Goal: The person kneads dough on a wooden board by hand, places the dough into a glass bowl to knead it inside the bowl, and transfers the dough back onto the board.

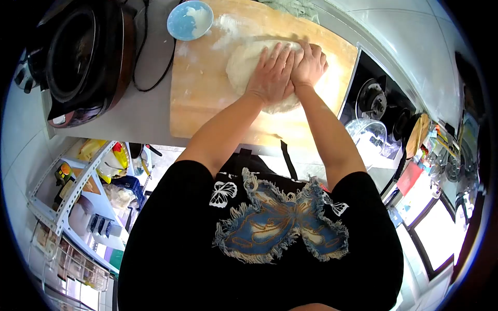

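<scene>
A large, pale lump of dough (241,67) lies on a wooden board (199,98) dusted with flour. My left hand (271,75) rests flat on top of it, fingers spread and pointing away from me. Beside it, touching, my right hand (309,63) presses at the dough's right end with its fingers bent over the edge. Some dough shows below the hands, toward my body. At the board's far left corner sits a blue bowl (181,26) with white flour in it.
A black electric cooking appliance (104,57) stands on the counter at left, with a black cable (150,89) beside it. To the right are a gas stove (371,98) and a clear glass bowl (365,136). A white shelf (78,189) with packages stands below left.
</scene>
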